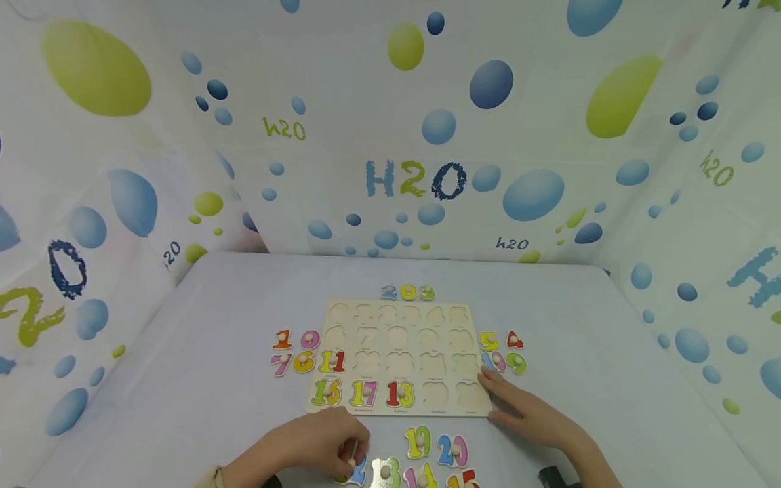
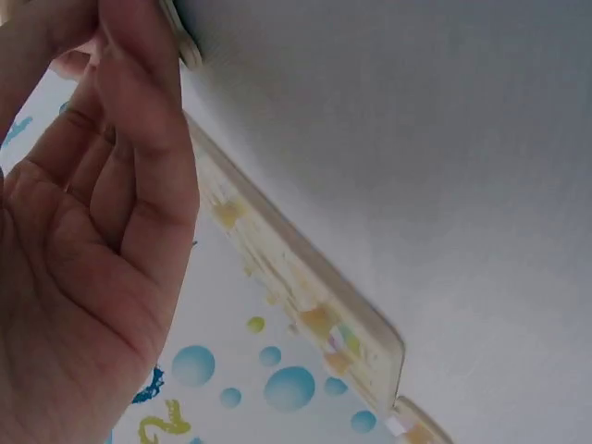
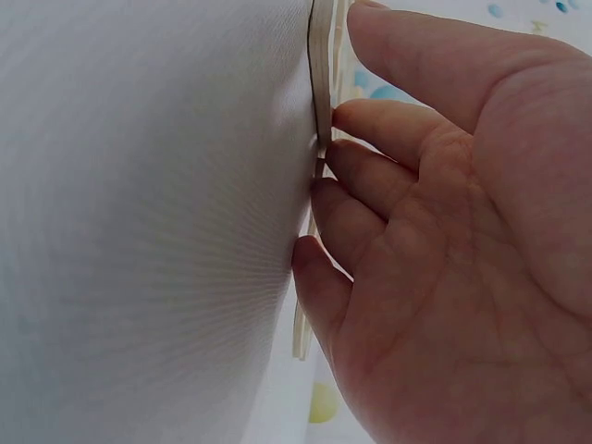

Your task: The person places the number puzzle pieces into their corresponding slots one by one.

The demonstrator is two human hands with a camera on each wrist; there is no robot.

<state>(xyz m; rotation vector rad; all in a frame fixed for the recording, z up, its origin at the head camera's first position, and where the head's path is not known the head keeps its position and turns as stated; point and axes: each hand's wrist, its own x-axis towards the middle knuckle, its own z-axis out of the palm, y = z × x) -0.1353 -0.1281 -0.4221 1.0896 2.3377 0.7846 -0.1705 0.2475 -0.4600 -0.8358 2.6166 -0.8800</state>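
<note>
A wooden number puzzle board (image 1: 417,374) lies on the table, with the pieces 11 (image 1: 332,362), 16 (image 1: 326,392), 17 (image 1: 364,393) and 18 (image 1: 400,394) set in its left part. Below its lower left corner my left hand (image 1: 317,439) pinches the knob of a number piece with a blue 2 (image 1: 361,473); the rest of that piece is hidden by the fingers. In the left wrist view, the edge of a piece (image 2: 191,48) shows at the curled fingers. My right hand (image 1: 533,413), fingers extended, rests at the board's lower right edge. The right wrist view shows its fingertips (image 3: 347,153) along that edge.
Loose pieces lie round the board: 2, 0 (image 1: 408,293) and 3 behind it, several at the left by the 7 (image 1: 281,364), several at the right by the 9 (image 1: 516,363). In front are 19 (image 1: 417,442), 20 (image 1: 453,451), 13 (image 1: 386,472) and others. Patterned curtains (image 1: 342,88) surround the table.
</note>
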